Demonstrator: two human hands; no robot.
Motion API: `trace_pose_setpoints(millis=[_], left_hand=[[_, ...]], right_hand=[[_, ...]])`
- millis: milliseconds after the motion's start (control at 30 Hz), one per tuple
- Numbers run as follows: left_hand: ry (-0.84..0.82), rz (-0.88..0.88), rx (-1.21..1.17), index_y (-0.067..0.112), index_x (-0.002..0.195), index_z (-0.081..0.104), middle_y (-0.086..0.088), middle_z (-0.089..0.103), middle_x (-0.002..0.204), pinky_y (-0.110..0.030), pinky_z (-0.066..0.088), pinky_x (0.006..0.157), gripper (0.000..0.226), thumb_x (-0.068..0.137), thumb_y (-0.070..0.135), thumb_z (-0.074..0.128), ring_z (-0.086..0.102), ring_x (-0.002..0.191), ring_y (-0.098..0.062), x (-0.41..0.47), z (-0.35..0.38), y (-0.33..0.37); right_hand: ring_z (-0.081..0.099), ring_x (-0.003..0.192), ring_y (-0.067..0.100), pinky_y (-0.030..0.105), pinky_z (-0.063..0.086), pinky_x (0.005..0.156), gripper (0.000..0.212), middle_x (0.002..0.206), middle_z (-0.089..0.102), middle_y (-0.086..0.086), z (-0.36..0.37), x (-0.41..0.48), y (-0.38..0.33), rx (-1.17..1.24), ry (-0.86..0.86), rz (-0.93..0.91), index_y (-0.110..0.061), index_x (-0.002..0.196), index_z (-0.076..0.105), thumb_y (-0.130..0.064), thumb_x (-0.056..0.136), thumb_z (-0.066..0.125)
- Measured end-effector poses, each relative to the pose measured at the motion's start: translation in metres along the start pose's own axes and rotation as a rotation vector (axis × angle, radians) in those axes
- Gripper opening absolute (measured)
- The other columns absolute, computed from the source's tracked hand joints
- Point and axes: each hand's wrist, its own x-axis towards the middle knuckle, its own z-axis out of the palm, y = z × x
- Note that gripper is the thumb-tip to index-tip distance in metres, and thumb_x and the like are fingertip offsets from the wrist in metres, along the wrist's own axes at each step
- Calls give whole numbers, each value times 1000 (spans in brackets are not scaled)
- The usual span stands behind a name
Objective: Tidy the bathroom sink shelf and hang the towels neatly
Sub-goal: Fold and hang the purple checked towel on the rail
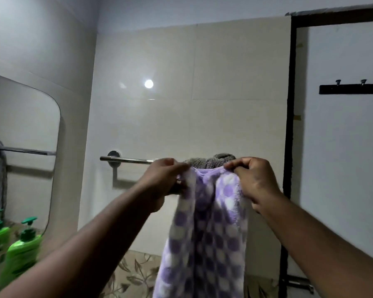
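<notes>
A purple and white checked towel [205, 233] hangs down in front of me, held up by its top edge. My left hand [164, 179] pinches the towel's upper left corner and my right hand [252, 181] pinches the upper right corner. Both hands are level with a chrome towel bar [127, 160] fixed to the tiled wall. A grey towel [211, 161] is bunched on the bar just behind the checked towel's top edge. The right end of the bar is hidden by the towels and my hands.
A mirror [22, 147] on the left wall reflects the bar and grey towel. A green pump bottle [22, 252] stands below the mirror at the lower left. A dark door frame [289, 147] and a black hook rail [351, 89] are on the right.
</notes>
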Motion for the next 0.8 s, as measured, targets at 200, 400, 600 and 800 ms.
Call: trace_pose_setpoints(millis=[200, 400, 600, 800], left_hand=[[-12, 115, 86, 0, 85, 59, -17, 56, 66, -25, 53, 48, 23, 93, 19, 71, 58, 49, -19, -20, 37, 21], [-60, 103, 164, 2, 88, 65, -14, 61, 70, -23, 49, 45, 25, 102, 21, 58, 61, 53, -19, -26, 38, 36], [76, 612, 683, 34, 121, 62, 6, 70, 95, -33, 42, 64, 33, 90, 39, 71, 55, 74, -17, -32, 37, 41], [-225, 282, 1243, 39, 125, 57, 13, 69, 114, -37, 54, 92, 68, 69, 72, 75, 65, 104, -11, -23, 24, 62]], right_hand=[[73, 84, 5, 34, 59, 86, 23, 81, 77, -16, 17, -31, -41, -145, -64, -254, -29, 79, 80, -14, 83, 63], [72, 102, 6, 41, 57, 96, 25, 104, 78, -13, 2, -38, -33, 139, -305, -221, -29, 104, 79, -33, 80, 75], [72, 109, 17, 34, 57, 97, 29, 107, 79, 0, -10, -27, -26, 429, -312, -201, -13, 108, 78, 3, 84, 74], [73, 94, 22, 30, 60, 82, 42, 105, 77, 17, -16, -14, -22, 686, -550, -39, -10, 119, 69, 12, 83, 64]])
